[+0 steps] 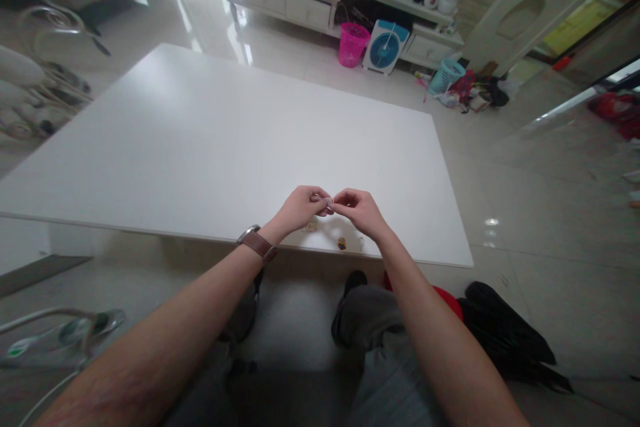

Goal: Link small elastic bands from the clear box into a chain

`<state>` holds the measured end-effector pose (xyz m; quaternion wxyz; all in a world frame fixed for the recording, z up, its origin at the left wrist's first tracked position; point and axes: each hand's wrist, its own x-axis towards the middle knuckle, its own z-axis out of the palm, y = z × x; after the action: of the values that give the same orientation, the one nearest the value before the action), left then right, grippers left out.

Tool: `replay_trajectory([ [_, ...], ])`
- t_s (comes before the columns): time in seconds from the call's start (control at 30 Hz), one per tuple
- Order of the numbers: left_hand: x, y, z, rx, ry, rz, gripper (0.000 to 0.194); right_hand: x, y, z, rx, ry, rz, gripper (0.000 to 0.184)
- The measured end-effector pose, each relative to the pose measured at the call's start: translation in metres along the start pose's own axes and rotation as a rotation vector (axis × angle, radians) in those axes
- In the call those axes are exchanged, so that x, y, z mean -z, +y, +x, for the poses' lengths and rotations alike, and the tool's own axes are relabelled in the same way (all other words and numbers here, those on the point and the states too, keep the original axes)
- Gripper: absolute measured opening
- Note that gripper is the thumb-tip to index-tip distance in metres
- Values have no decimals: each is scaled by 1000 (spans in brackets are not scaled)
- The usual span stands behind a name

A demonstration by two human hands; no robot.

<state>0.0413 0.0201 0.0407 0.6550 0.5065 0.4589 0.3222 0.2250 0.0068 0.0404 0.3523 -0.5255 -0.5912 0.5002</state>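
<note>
My left hand and my right hand meet above the near edge of a white table. Both are closed in a pinch on one tiny pale thing between their fingertips; it is too small to name. A brown watch strap sits on my left wrist. On the table just under my hands lie a small pale piece and a small dark brown piece, with a faint clear bit beside it.
A pink basket, a blue and white fan and a teal basket stand on the glossy floor before a white cabinet. A dark bag lies at my right. Chairs stand at the left.
</note>
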Motion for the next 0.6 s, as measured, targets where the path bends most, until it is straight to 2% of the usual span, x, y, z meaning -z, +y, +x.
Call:
replay_trajectory([
  [0.2, 0, 0, 1, -12, 9, 43, 1, -3, 0, 0, 11, 32, 5, 38],
  [0.6, -1, 3, -1, -18, 13, 108, 6, -6, 5, 0, 39, 67, -70, 30],
])
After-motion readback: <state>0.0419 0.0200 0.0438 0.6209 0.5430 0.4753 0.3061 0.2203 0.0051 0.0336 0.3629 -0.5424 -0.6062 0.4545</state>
